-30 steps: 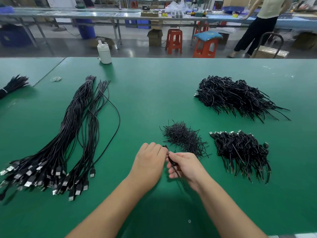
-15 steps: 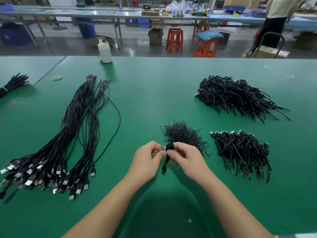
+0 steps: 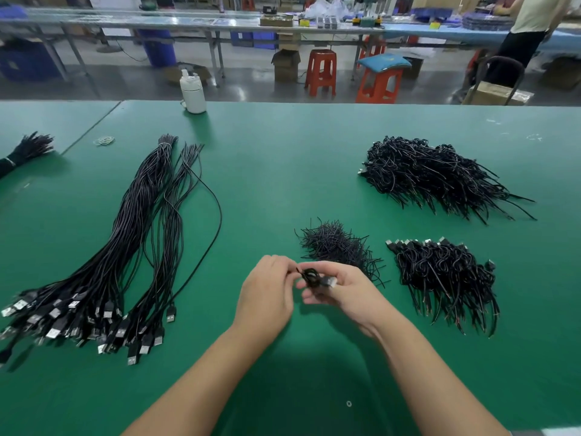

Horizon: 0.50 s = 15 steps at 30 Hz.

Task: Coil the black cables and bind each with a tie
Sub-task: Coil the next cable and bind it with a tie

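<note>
While both of my hands hover just above the green desk point(image 3: 283, 158), I see a small coiled black cable point(image 3: 311, 276) held between them, its plug end pointing toward my right palm. My left hand point(image 3: 267, 297) has its fingers curled in, pinching the left edge of the coil; whether a tie is in that pinch I cannot tell. My right hand point(image 3: 342, 292) grips the coil from the other side, fingers wrapped under it and thumb over the top.

Just beyond my right hand lies a loose heap of short black ties point(image 3: 336, 245). To the right of that sits a pile of coiled cables point(image 3: 440, 275) with plugs lined along its far edge, and farther back a bigger pile of coiled cables point(image 3: 434, 174). Well to my left, long uncoiled cables point(image 3: 125, 240) stretch across the desk in two bunches, plugs fanned toward me. A white bottle point(image 3: 192, 92) stands at the desk's far edge, and a rubber band point(image 3: 103, 140) lies near the seam on the left.
</note>
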Each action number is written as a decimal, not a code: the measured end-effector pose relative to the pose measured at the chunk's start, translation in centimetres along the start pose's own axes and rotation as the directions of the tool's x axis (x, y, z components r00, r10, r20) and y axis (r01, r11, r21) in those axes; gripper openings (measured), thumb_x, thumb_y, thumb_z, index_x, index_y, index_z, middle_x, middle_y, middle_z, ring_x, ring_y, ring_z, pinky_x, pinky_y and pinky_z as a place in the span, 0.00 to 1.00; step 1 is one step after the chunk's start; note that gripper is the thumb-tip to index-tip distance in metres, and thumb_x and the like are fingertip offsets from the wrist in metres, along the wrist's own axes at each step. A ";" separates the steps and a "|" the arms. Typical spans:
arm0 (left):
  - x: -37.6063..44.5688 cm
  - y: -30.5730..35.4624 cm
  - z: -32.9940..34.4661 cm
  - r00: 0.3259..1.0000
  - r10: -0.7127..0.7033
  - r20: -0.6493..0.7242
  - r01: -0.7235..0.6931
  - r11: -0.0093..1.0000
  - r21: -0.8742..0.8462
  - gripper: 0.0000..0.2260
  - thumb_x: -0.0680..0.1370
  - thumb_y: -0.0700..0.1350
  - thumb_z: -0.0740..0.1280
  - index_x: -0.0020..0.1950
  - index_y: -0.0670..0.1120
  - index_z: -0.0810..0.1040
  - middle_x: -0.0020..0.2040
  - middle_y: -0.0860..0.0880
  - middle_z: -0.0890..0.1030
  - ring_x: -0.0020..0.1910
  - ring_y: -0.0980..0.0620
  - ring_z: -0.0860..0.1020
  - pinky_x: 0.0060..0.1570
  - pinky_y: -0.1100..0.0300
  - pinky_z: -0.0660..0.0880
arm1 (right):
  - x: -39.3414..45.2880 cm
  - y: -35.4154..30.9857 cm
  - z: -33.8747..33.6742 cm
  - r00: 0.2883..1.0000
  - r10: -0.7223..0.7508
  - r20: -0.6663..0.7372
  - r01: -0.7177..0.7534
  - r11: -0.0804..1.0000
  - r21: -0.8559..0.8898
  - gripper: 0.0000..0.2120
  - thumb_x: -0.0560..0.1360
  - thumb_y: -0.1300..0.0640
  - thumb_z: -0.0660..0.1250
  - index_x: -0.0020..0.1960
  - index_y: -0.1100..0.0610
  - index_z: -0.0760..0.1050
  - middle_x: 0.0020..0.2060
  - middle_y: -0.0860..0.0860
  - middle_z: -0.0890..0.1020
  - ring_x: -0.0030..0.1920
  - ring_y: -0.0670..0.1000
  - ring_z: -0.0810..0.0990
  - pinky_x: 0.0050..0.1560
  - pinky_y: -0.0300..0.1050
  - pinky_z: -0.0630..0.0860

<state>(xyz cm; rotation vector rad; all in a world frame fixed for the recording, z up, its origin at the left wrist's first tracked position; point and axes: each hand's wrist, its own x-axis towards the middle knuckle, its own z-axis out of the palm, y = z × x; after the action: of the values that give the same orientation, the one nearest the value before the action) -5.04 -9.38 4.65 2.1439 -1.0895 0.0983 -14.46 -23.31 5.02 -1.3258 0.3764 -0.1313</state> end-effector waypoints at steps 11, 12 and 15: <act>0.1 -0.3 0.2 0.967 0.254 -0.015 -0.243 0.940 0.241 0.05 0.72 0.36 0.64 0.41 0.44 0.77 0.37 0.48 0.76 0.37 0.45 0.75 0.38 0.54 0.70 | 0.7 0.6 0.6 0.987 0.008 -0.163 -0.048 0.970 -0.240 0.08 0.80 0.55 0.65 0.52 0.56 0.82 0.33 0.60 0.82 0.24 0.49 0.70 0.29 0.40 0.72; 0.0 -0.5 0.3 0.959 0.282 -0.015 -0.269 0.928 0.258 0.06 0.71 0.37 0.61 0.41 0.43 0.77 0.37 0.48 0.76 0.36 0.45 0.74 0.38 0.53 0.70 | 0.7 0.6 0.7 0.984 0.013 -0.178 -0.049 0.979 -0.198 0.07 0.80 0.57 0.65 0.56 0.57 0.79 0.34 0.59 0.83 0.24 0.48 0.70 0.27 0.40 0.71; -0.2 -0.7 0.6 0.956 0.292 0.010 -0.285 0.922 0.264 0.07 0.67 0.34 0.65 0.42 0.43 0.77 0.37 0.48 0.76 0.36 0.45 0.74 0.38 0.54 0.69 | 0.7 0.8 1.0 0.982 0.005 -0.187 -0.036 0.986 -0.162 0.05 0.81 0.59 0.64 0.56 0.55 0.73 0.33 0.56 0.83 0.24 0.50 0.69 0.26 0.41 0.70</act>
<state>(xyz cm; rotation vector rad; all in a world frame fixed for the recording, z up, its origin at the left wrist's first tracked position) -4.78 -9.36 3.73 2.1858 -1.4381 0.4330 -13.55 -22.43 4.31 -1.4773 0.5690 -0.2110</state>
